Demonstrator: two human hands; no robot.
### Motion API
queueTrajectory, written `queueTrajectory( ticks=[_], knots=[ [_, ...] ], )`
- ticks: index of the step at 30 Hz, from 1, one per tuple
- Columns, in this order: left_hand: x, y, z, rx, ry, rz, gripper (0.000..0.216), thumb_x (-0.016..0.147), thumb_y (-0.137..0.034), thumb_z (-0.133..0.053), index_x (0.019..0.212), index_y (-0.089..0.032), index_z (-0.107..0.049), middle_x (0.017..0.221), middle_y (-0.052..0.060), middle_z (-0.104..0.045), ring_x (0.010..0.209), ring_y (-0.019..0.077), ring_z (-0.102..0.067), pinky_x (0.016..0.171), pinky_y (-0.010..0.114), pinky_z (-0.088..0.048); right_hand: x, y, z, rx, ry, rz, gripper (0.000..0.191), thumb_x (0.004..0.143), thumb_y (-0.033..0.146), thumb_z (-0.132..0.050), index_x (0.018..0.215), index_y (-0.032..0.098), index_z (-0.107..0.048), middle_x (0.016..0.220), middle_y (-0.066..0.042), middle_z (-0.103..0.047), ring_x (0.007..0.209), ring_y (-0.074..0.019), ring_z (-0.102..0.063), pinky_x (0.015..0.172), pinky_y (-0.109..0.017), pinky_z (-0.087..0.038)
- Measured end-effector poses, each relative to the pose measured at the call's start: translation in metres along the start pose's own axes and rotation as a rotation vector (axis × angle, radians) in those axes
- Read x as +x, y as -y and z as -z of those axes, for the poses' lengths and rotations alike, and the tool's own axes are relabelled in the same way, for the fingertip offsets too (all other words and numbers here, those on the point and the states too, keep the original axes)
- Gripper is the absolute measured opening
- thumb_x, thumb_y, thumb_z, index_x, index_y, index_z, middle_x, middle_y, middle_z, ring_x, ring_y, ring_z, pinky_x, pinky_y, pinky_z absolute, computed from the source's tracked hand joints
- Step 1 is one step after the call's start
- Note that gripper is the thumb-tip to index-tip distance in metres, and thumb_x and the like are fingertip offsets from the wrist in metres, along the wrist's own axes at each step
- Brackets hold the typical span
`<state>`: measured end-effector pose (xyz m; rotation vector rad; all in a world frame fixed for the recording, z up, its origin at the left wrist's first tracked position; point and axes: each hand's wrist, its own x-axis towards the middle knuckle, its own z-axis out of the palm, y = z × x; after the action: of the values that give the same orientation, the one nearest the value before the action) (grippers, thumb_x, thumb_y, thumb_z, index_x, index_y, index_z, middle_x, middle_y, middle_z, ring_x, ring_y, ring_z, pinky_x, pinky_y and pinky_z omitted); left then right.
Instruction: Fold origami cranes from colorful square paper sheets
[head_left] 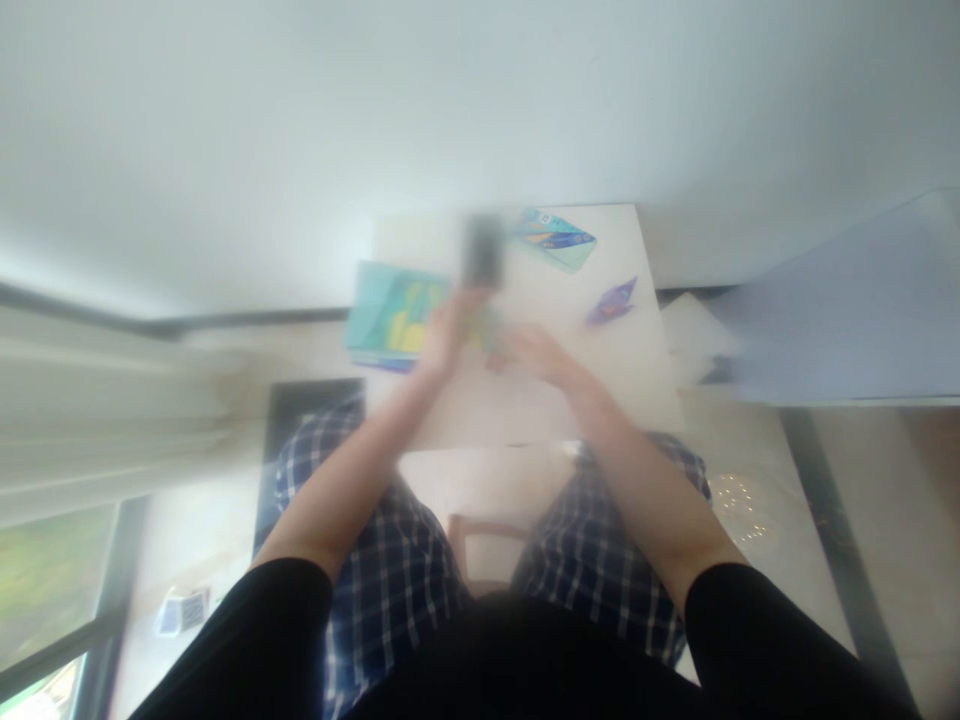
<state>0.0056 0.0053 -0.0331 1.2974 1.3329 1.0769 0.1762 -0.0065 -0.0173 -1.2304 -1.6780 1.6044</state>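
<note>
A small green and yellow piece of paper [482, 328] is between my two hands over the small white table, its shape smeared by blur. My left hand [452, 325] closes on its left side. From the right, my right hand [536, 352] grips the paper's other edge with bent fingers. A blurred dark rectangular object [484, 250] stands or lies just beyond my left hand; I cannot make out what it is. Left of that hand is a teal and yellow booklet or paper stack [397, 312].
On the white table [630, 390] a blue patterned folded paper [556, 240] lies at the back, with a purple folded paper figure [613, 302] to the right. A wall borders the far edge. Farther right is a large pale panel [855, 310]. My knees flank the table's near edge.
</note>
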Motion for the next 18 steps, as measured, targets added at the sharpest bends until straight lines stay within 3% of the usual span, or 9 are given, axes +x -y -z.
queueTrajectory(
  ticks=[5, 9, 14, 18],
  knots=[
    [0.0000, -0.0026, 0.0021, 0.014, -0.034, -0.021, 0.055, 0.091, -0.061, -0.039, 0.111, -0.020, -0.071, 0.094, 0.006, -0.074, 0.094, 0.0225, -0.069, 0.080, 0.030, -0.053, -0.0003, 0.0005, -0.0021, 0.033, -0.020, -0.022, 0.075, 0.064, 0.088, -0.049, 0.062, 0.015, -0.070, 0.060, -0.006, -0.070, 0.067, -0.0208, -0.070, 0.081, -0.036, -0.053],
    [-0.0014, -0.0024, 0.0051, 0.047, -0.061, 0.017, 0.052, 0.092, -0.059, -0.041, 0.101, -0.020, -0.074, 0.094, 0.005, -0.075, 0.086, 0.0204, -0.070, 0.075, 0.028, -0.054, -0.0033, 0.0054, -0.0031, 0.152, -0.004, -0.102, 0.075, 0.064, 0.086, -0.052, 0.072, 0.014, -0.072, 0.065, -0.007, -0.072, 0.067, -0.0213, -0.070, 0.075, -0.035, -0.055],
    [-0.0018, -0.0047, 0.0053, 0.038, -0.032, 0.070, 0.053, 0.089, -0.064, -0.044, 0.098, -0.021, -0.074, 0.084, 0.005, -0.074, 0.081, 0.0203, -0.070, 0.068, 0.027, -0.055, -0.0037, 0.0082, -0.0007, -0.082, 0.001, -0.083, 0.060, 0.073, 0.073, -0.059, 0.068, 0.014, -0.073, 0.071, -0.008, -0.075, 0.078, -0.0231, -0.072, 0.083, -0.035, -0.052],
    [-0.0006, -0.0009, 0.0028, -0.016, -0.018, 0.117, 0.065, 0.089, -0.071, -0.033, 0.102, -0.020, -0.072, 0.079, 0.006, -0.072, 0.080, 0.0217, -0.070, 0.065, 0.028, -0.055, -0.0017, 0.0046, 0.0018, -0.148, 0.014, -0.032, 0.059, 0.079, 0.069, -0.056, 0.067, 0.014, -0.073, 0.072, -0.009, -0.076, 0.079, -0.0221, -0.071, 0.086, -0.035, -0.051]
  ],
)
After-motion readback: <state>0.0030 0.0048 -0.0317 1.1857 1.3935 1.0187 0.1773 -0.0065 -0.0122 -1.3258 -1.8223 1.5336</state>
